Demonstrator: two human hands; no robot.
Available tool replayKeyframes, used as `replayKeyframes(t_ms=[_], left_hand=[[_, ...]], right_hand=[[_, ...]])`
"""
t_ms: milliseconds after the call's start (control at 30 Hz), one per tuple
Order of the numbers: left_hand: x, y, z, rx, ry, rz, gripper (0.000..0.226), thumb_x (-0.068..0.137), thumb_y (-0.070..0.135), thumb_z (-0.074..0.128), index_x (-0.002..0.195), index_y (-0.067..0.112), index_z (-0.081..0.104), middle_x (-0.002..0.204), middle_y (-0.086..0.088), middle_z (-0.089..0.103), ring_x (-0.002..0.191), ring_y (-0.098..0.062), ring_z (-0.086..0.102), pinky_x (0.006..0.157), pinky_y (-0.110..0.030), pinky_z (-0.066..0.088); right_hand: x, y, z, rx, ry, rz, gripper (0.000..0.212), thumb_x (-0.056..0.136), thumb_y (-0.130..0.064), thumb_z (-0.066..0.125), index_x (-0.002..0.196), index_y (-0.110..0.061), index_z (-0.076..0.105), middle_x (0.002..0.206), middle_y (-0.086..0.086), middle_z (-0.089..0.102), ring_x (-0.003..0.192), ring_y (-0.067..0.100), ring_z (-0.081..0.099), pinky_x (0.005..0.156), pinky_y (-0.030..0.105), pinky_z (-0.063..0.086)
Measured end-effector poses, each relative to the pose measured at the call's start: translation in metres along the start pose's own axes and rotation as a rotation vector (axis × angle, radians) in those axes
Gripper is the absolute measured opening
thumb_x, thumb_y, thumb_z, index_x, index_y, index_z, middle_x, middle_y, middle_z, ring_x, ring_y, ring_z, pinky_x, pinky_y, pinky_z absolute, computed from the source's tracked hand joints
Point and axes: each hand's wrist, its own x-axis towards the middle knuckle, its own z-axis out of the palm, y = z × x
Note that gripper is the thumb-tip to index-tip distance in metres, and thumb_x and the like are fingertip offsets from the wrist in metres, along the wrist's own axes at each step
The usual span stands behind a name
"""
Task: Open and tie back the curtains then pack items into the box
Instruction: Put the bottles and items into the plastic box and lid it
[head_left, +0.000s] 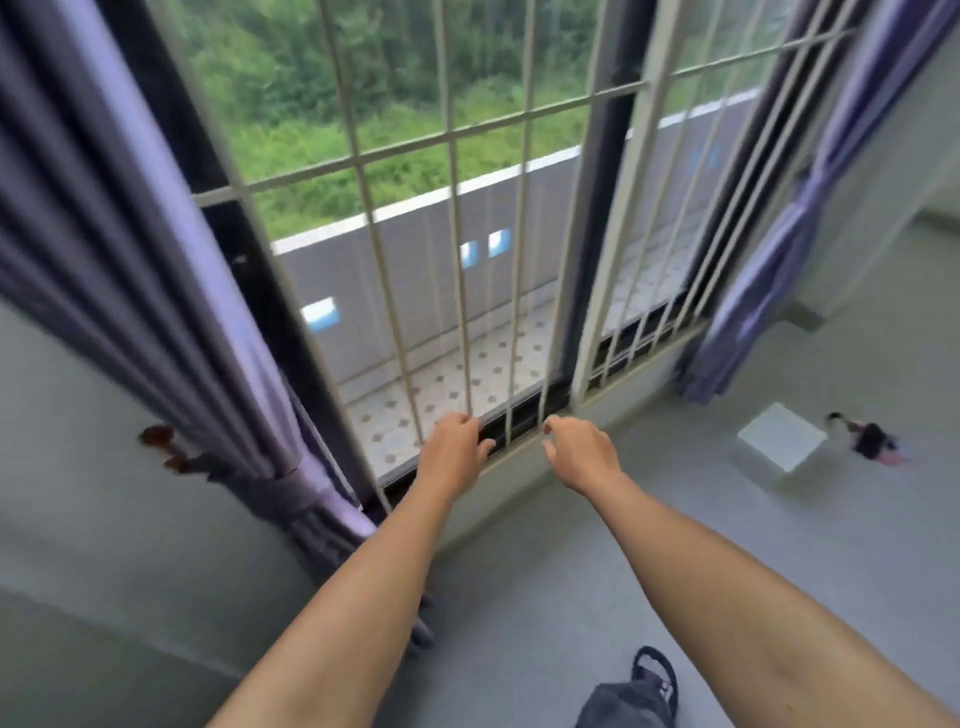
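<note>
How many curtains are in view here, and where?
2. The left curtain hangs beside the window's left edge, tied back low to the wall. The right curtain hangs at the window's right edge, gathered midway.

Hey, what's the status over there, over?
Left hand and right hand empty, fingers loose. Left curtain tied back, right curtain gathered. White box on floor, small items beside it. Path unobstructed.

Barred window grille (457, 218) ahead; tiled balcony (452, 395) and green foliage (363, 104) beyond. Grey floor (675, 519). Black sandal (655, 675) below, blurred.
</note>
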Motion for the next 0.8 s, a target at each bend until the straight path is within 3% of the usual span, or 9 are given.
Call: replayKeyframes(t_ms=[100,200,433,633,800], left_hand=[[0.050,0.052,-0.006,0.036,0.056,0.111,0.037,0.094,0.036,0.052,0.119,0.010,0.060,0.124,-0.007,0.057,0.119,-0.025,0.048,0.098,-0.036,0.042],[0.100,0.112,0.002,0.135,0.080,0.194,0.036,0.094,0.035,0.052,0.121,0.012,0.059,0.136,-0.007,0.052,0.138,-0.029,0.031,0.115,-0.041,0.025],[0.175,0.282,0.043,0.178,0.079,0.335,0.031,0.091,0.033,0.054,0.112,0.011,0.063,0.119,-0.010,0.059,0.121,-0.030,0.039,0.105,-0.039,0.034],[0.234,0.428,0.085,0.127,0.097,0.397,0.032,0.092,0.027,0.053,0.117,0.008,0.060,0.136,-0.020,0.045,0.139,-0.037,0.021,0.115,-0.043,0.020],[0.273,0.528,0.127,0.169,0.048,0.491,0.029,0.091,0.030,0.048,0.102,0.009,0.064,0.112,-0.015,0.058,0.126,-0.041,0.036,0.109,-0.046,0.028]], right_hand=[[0.023,0.057,-0.046,0.025,0.091,0.074,0.026,0.097,-0.026,0.047,0.118,-0.017,0.057,0.117,0.009,0.064,0.109,0.031,0.057,0.088,0.038,0.045],[0.039,0.127,-0.090,0.021,0.161,0.145,0.024,0.095,-0.023,0.047,0.116,-0.019,0.059,0.117,0.009,0.063,0.108,0.032,0.058,0.086,0.038,0.046],[0.044,0.303,-0.163,-0.008,0.201,0.295,0.029,0.091,-0.015,0.047,0.116,-0.023,0.060,0.122,0.006,0.061,0.113,0.031,0.055,0.093,0.039,0.041],[0.032,0.435,-0.212,-0.072,0.238,0.376,0.028,0.092,-0.020,0.048,0.119,-0.021,0.058,0.123,0.006,0.060,0.114,0.029,0.055,0.093,0.038,0.040],[0.021,0.535,-0.251,-0.029,0.267,0.497,0.029,0.093,-0.022,0.048,0.121,-0.025,0.056,0.129,0.003,0.059,0.116,0.028,0.054,0.091,0.036,0.039]])
